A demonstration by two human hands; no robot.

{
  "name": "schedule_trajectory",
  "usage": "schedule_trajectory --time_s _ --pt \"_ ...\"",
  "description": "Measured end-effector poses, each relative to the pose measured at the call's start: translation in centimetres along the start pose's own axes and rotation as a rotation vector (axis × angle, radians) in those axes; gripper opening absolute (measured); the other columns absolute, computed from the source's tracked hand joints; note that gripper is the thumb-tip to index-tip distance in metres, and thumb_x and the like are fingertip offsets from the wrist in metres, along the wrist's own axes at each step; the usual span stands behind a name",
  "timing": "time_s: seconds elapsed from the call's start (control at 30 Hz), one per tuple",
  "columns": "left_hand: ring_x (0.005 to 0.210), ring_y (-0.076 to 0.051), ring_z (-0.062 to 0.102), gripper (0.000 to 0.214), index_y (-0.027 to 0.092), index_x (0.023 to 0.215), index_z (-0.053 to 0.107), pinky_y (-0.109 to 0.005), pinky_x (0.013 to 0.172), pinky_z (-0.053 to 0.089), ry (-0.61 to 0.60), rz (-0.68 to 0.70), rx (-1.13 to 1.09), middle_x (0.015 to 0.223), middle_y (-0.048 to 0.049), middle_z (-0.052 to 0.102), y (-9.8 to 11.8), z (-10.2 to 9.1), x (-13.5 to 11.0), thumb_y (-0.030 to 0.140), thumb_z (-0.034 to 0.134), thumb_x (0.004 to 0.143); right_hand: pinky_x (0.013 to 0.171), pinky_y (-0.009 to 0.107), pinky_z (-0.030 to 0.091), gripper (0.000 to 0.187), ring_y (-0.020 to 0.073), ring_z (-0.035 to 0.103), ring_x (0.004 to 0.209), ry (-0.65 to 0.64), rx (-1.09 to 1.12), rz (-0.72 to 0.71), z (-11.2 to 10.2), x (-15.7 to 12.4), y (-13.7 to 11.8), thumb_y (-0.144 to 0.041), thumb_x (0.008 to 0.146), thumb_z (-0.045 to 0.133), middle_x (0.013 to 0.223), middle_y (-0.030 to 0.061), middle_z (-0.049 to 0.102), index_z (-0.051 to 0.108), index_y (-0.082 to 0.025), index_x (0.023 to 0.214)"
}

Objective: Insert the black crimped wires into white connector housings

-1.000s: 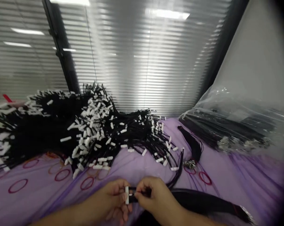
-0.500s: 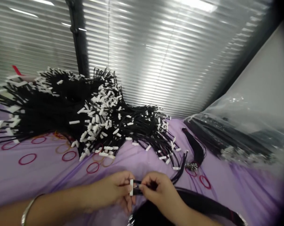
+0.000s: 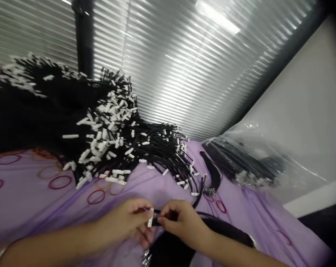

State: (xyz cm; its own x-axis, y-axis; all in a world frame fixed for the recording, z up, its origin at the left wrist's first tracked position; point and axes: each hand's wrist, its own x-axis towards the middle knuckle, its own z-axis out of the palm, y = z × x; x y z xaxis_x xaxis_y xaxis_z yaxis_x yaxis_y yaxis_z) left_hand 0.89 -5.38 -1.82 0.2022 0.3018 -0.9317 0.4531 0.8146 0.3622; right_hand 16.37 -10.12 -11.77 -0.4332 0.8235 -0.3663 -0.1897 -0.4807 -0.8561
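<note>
Low in the middle of the head view, my left hand (image 3: 126, 221) pinches a white connector (image 3: 150, 218) between thumb and fingers. My right hand (image 3: 181, 225), close beside it, is closed on the thin black cables (image 3: 156, 221) that run from this connector. The fingertips partly hide where the cables enter. Beneath both hands lies a bundle of black cables (image 3: 169, 249), with shiny metal ends (image 3: 146, 258) near my left fingers. Another black bundle (image 3: 226, 230) extends to the right behind my right forearm.
A large heap of black cables with white connectors (image 3: 109, 122) fills the back left. Red rubber bands (image 3: 96, 197) lie on the purple cloth (image 3: 157, 187). At right are a small tied bundle (image 3: 211, 172) and a clear plastic bag (image 3: 246, 159) of cables. Blinds (image 3: 168, 74) stand behind.
The view has swung to the right, so the heap and bag sit further left. Both hands keep their hold; the white connector is tilted slightly more.
</note>
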Motion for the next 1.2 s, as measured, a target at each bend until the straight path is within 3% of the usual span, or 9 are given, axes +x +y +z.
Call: schedule_trajectory --time_s 0.27,0.4,0.67,0.9,1.2 --pt "0.054 -0.009 0.057 0.053 0.016 0.077 0.047 -0.02 0.05 0.042 0.045 -0.06 0.081 0.07 0.0014 0.061 0.2 0.5 0.1 0.056 0.078 0.06 0.05 0.021 0.031 0.01 0.0094 0.044 0.054 -0.052 0.006 -0.06 -0.2 0.7 1.6 -0.022 0.065 0.062 0.057 -0.0005 0.053 0.064 -0.013 0.066" --pt "0.054 -0.01 0.059 0.053 0.016 0.08 0.047 -0.021 0.052 0.045 0.041 -0.058 0.097 0.07 0.0021 0.061 0.6 0.4 0.0 0.055 0.078 0.06 0.054 0.02 0.035 0.012 0.0099 0.047 0.058 -0.001 0.029 -0.147 -0.3 0.4 1.6 -0.023 0.07 0.06 0.062 0.0011 0.057 0.065 -0.012 0.068" --pt "0.064 -0.015 0.065 0.024 0.015 0.082 0.054 -0.022 0.058 0.049 0.082 -0.034 0.12 0.074 -0.0024 0.067 1.3 0.7 -1.2 0.037 0.065 0.083 0.055 0.02 0.035 0.016 0.0078 0.046 0.057 -0.061 0.049 -0.177 -1.4 -0.5 0.5 -0.026 0.079 0.06 0.063 -0.0005 0.058 0.065 -0.012 0.072" --pt "0.073 -0.016 0.067 0.017 0.012 0.092 0.059 -0.025 0.067 0.055 0.04 -0.064 0.122 0.084 -0.0072 0.07 1.8 0.7 -1.1 0.028 0.061 0.087 0.051 0.019 0.032 0.012 0.0056 0.043 0.054 -0.054 0.082 -0.177 -1.0 -0.6 0.6 -0.022 0.077 0.062 0.06 -0.0028 0.057 0.064 -0.012 0.069" --pt "0.077 -0.015 0.067 0.009 0.014 0.089 0.062 -0.024 0.071 0.056 0.024 -0.089 0.073 0.083 -0.0041 0.068 2.3 0.5 -1.3 0.023 0.06 0.088 0.049 0.016 0.035 0.01 0.0048 0.048 0.053 -0.012 0.1 -0.213 -0.7 -0.4 0.1 -0.016 0.078 0.062 0.059 -0.0036 0.059 0.065 -0.013 0.068"
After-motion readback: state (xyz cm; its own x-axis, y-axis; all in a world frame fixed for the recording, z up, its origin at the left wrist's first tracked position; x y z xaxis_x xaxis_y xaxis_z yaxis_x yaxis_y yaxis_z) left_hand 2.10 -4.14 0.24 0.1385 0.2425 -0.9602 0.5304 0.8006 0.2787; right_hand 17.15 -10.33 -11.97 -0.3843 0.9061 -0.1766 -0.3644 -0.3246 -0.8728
